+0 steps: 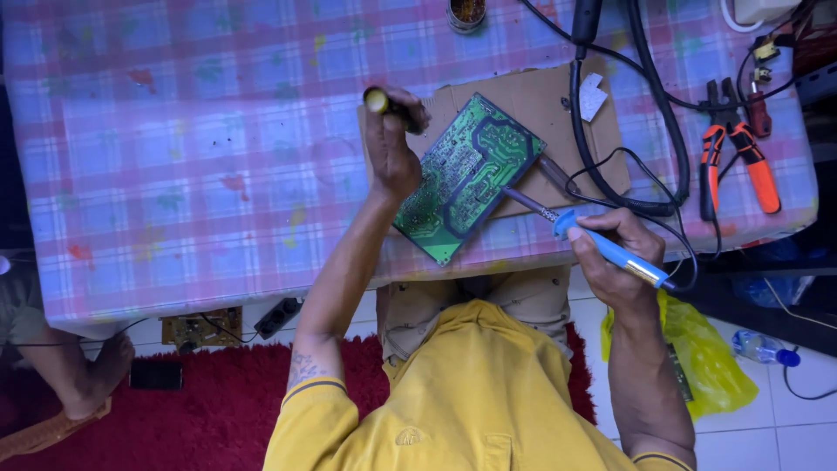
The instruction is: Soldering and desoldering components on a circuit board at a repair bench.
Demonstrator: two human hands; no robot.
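Note:
A green circuit board [462,177] lies tilted on a sheet of brown cardboard [532,105] on the checked tablecloth [200,148]. My left hand [390,148] is shut on a dark tool with a yellow end [388,105], just left of the board's upper edge. My right hand [617,253] grips a blue-handled soldering iron [602,246]; its metal tip [523,201] points up-left and rests near the board's right edge.
Black cables [610,148] loop over the cardboard's right side. Orange-handled pliers [737,153] lie at the right. A small round tin [466,12] stands at the far edge. Below the table are a red rug [200,410], a yellow bag [706,358] and another person's leg [78,366].

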